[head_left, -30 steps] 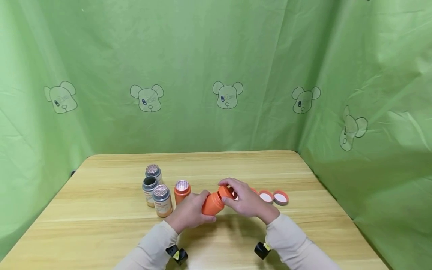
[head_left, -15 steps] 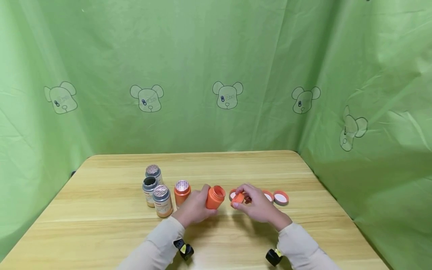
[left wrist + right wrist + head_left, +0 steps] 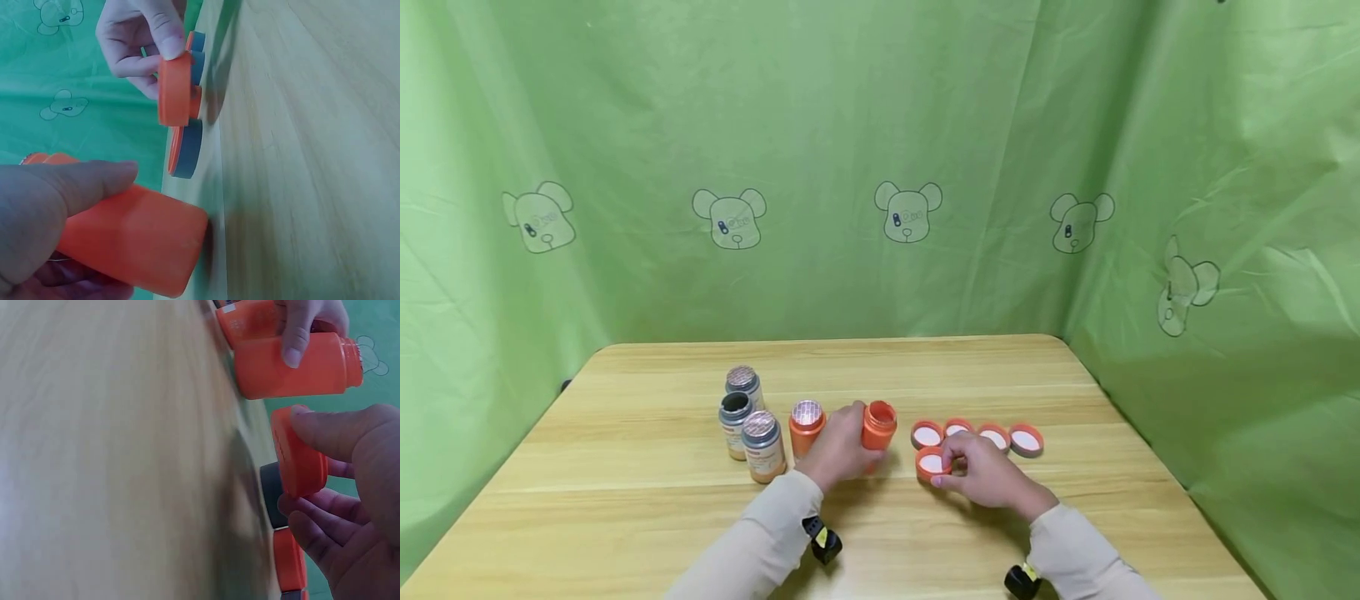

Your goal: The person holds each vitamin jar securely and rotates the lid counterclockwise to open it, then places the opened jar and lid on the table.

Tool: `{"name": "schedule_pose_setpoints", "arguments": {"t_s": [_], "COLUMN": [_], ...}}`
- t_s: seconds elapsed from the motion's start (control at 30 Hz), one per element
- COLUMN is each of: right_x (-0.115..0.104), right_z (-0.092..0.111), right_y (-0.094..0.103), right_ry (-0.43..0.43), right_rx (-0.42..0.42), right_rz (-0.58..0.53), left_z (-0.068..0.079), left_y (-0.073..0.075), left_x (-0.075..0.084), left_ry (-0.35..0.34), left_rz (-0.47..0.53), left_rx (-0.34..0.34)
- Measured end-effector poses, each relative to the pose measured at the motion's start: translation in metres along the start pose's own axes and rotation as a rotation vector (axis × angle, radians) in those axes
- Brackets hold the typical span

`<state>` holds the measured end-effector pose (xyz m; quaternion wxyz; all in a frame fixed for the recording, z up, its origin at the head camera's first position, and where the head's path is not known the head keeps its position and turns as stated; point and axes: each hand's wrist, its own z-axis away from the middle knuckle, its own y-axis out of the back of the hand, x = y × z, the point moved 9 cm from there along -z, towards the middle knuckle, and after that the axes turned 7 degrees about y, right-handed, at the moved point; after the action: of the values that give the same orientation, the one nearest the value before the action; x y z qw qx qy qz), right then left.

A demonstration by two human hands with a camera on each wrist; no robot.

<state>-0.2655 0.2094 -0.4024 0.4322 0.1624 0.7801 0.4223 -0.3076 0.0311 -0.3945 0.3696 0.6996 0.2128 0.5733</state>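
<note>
My left hand (image 3: 838,450) grips an orange plastic bottle (image 3: 878,427), whose uncapped mouth faces up. In the left wrist view the base of this bottle (image 3: 140,234) sits close over the table. To its right, my right hand (image 3: 992,475) pinches an orange screw cap (image 3: 930,463) by its edge, white liner up. The right wrist view shows the thumb on one side of the cap (image 3: 299,453) and fingers under the other. Behind that cap lies a row of several upturned caps (image 3: 1026,440) with white liners and orange rims.
Left of my left hand stands another orange bottle (image 3: 807,417) with a foil-sealed top. Further left are three dark bottles with orange bases: two foil-sealed, at the front (image 3: 763,454) and back (image 3: 742,380), and one with an open mouth (image 3: 735,417). Green curtains (image 3: 820,108) surround the wooden table (image 3: 662,533).
The cap has come off the orange bottle in my left hand. My right hand has moved it right and down, turning its liner up. The bottle has been tilted back toward upright.
</note>
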Motion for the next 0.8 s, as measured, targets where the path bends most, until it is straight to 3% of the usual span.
{"name": "schedule_pose_setpoints", "arguments": {"t_s": [0.2, 0.53, 0.8], "right_x": [0.003, 0.014, 0.015], "right_z": [0.001, 0.004, 0.004], "right_y": [-0.004, -0.009, -0.013], "right_ry": [0.027, -0.010, 0.001], "right_rx": [-0.020, -0.040, -0.027], "right_rz": [0.037, 0.024, 0.046], "left_z": [-0.006, -0.013, -0.014], "left_y": [0.000, 0.000, 0.001], "left_x": [0.002, 0.005, 0.003], "left_ry": [0.010, 0.015, 0.065], "left_rz": [0.018, 0.028, 0.024], "left_rx": [0.048, 0.102, 0.135]}}
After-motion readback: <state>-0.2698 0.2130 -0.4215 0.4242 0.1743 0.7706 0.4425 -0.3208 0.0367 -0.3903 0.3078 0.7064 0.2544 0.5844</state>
